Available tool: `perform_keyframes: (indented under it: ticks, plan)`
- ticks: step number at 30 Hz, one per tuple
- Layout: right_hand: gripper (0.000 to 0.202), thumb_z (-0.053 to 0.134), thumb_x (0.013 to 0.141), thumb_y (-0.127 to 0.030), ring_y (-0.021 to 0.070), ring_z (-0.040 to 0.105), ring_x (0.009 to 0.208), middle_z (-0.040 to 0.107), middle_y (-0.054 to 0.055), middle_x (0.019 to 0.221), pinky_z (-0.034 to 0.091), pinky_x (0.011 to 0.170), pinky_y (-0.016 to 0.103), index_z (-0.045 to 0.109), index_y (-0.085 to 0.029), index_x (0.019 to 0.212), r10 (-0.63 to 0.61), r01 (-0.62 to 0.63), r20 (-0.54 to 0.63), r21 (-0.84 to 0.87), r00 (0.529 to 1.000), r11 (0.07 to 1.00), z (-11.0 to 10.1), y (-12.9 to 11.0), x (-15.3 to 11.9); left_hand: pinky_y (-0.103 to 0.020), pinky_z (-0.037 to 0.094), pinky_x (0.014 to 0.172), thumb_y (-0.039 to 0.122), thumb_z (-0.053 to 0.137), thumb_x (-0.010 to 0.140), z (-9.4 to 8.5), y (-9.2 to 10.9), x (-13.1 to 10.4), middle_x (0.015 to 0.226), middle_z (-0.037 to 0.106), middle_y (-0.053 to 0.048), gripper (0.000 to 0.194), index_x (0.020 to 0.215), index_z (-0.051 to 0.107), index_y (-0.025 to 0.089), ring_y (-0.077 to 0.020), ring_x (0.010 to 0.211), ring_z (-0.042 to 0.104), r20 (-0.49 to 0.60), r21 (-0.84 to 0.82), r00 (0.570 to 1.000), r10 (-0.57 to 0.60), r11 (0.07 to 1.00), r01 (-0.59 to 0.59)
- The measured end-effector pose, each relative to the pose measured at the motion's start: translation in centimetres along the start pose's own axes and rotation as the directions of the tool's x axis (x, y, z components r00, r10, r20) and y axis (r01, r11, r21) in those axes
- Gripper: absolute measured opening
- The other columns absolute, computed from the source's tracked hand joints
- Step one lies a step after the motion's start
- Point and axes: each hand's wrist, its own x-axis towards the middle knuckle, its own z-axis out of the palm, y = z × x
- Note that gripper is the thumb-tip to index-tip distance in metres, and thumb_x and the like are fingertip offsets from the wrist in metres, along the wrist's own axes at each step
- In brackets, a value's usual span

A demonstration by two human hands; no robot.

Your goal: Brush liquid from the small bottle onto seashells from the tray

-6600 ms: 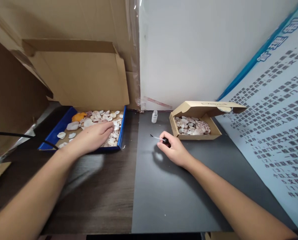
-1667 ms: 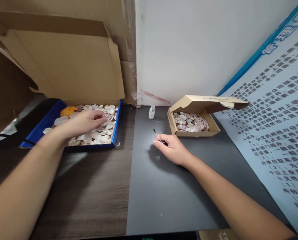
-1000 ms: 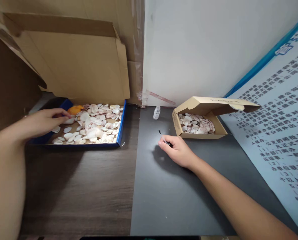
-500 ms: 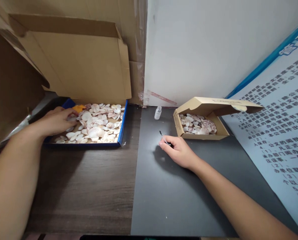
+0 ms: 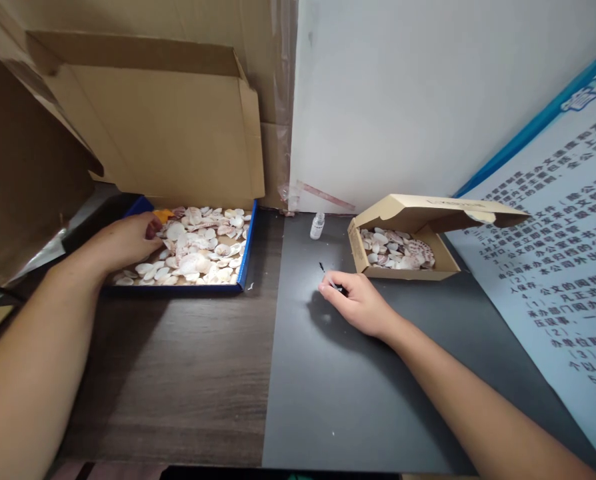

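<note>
My left hand (image 5: 131, 240) reaches into the left part of a blue-edged cardboard box (image 5: 247, 257) full of seashells (image 5: 193, 260). Its fingers are bent inward at the near shells; whatever is between the fingertips is hidden. An orange piece (image 5: 163, 215) lies just beyond the knuckles. Over the dark grey mat, my right hand (image 5: 355, 300) is closed around a small applicator brush (image 5: 328, 277), its black tip pointing up and left. A small clear bottle (image 5: 317, 227) with a printed label stands uncapped behind that hand.
At the right, a smaller cardboard box (image 5: 403, 272) with its lid half raised holds more shells. The larger box's lid (image 5: 163, 127) stands up against cardboard. A white panel (image 5: 378, 100) closes off the back, and a printed poster (image 5: 568, 267) borders the right side.
My left hand has shifted slightly right among the shells, and its fingers are more bent. The right hand and brush look the same. The view has moved a little.
</note>
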Motion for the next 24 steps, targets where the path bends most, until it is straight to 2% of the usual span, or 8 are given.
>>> perform_keyframes:
  ticks: [3,5,9,12,15,19,21,24]
  plan:
    - [0.033,0.046,0.095,-0.036,0.0124,0.034,0.061,0.038,-0.004,0.064,0.026,0.060,0.027,0.039,-0.021,0.066,0.000,0.000,0.003,-0.002,1.000,1.000,0.0,0.0,0.0,-0.026,0.033,0.059,0.028,0.064,0.067,-0.3,0.2,0.0,0.071,0.060,0.002,0.021,0.085,0.057,0.020,-0.0191,0.067,0.053,-0.004,0.302,1.000,0.018,0.953,-0.016]
    - [0.032,0.046,0.095,-0.036,0.0124,0.034,0.061,0.038,-0.004,0.064,0.026,0.060,0.027,0.039,-0.021,0.067,0.001,-0.001,0.003,-0.004,1.000,1.000,0.0,0.0,0.0,-0.026,0.036,0.060,0.033,0.061,0.073,-0.7,0.5,-0.1,0.079,0.060,-0.001,0.025,0.093,0.057,0.019,-0.0199,0.070,0.055,-0.030,0.355,1.000,0.004,0.935,0.007]
    - [0.032,0.046,0.095,-0.036,0.0124,0.035,0.062,0.039,-0.004,0.065,0.026,0.060,0.027,0.040,-0.021,0.067,0.005,-0.005,0.003,-0.006,1.000,1.000,0.0,0.1,0.0,-0.025,0.038,0.060,0.044,0.061,0.075,-1.6,1.7,-1.0,0.087,0.059,-0.003,0.038,0.102,0.056,0.017,-0.0194,0.072,0.055,-0.091,0.158,0.994,-0.066,0.984,0.080]
    - [0.032,0.046,0.095,-0.036,0.0126,0.036,0.062,0.040,-0.004,0.065,0.026,0.060,0.027,0.040,-0.021,0.067,0.006,-0.006,0.009,-0.007,1.000,1.000,0.0,0.1,0.0,-0.023,0.039,0.062,0.036,0.059,0.074,-2.0,2.6,-2.0,0.088,0.059,-0.001,0.032,0.100,0.058,0.018,-0.0171,0.074,0.052,-0.127,-0.076,0.989,-0.075,0.995,0.066]
    - [0.033,0.046,0.095,-0.036,0.0125,0.035,0.062,0.039,-0.004,0.065,0.025,0.060,0.028,0.040,-0.021,0.067,0.008,-0.008,0.014,-0.006,1.000,1.000,0.0,0.1,-0.1,-0.021,0.039,0.062,0.032,0.060,0.075,-2.0,3.1,-2.6,0.089,0.058,0.000,0.027,0.099,0.060,0.019,-0.0145,0.075,0.049,-0.088,-0.278,0.996,-0.023,0.961,-0.002]
    - [0.033,0.046,0.095,-0.036,0.0125,0.034,0.061,0.038,-0.004,0.065,0.025,0.060,0.028,0.038,-0.021,0.066,0.012,-0.012,0.011,-0.009,1.000,1.000,0.0,-0.1,0.0,-0.023,0.046,0.070,0.031,0.066,0.077,-1.0,3.2,-2.6,0.096,0.062,0.000,0.024,0.098,0.060,0.021,-0.0148,0.083,0.057,0.037,-0.475,0.999,-0.034,0.879,0.047]
    - [0.033,0.046,0.095,-0.036,0.0123,0.034,0.061,0.037,-0.004,0.064,0.024,0.059,0.028,0.038,-0.021,0.066,0.011,-0.011,0.011,-0.012,1.000,1.000,0.0,-0.1,0.0,-0.024,0.047,0.070,0.033,0.067,0.080,-0.3,3.0,-2.3,0.095,0.062,0.000,0.023,0.099,0.060,0.021,-0.0146,0.082,0.058,0.116,-0.513,0.993,-0.006,0.856,0.064]
    - [0.033,0.046,0.094,-0.037,0.0120,0.033,0.061,0.036,-0.004,0.064,0.024,0.059,0.028,0.038,-0.021,0.066,0.011,-0.011,0.013,-0.015,1.000,1.000,0.0,-0.2,0.0,-0.021,0.042,0.061,0.035,0.067,0.084,0.6,2.9,-2.0,0.086,0.061,0.000,0.022,0.099,0.060,0.020,-0.0118,0.071,0.053,0.168,-0.486,0.982,0.085,0.874,0.007]
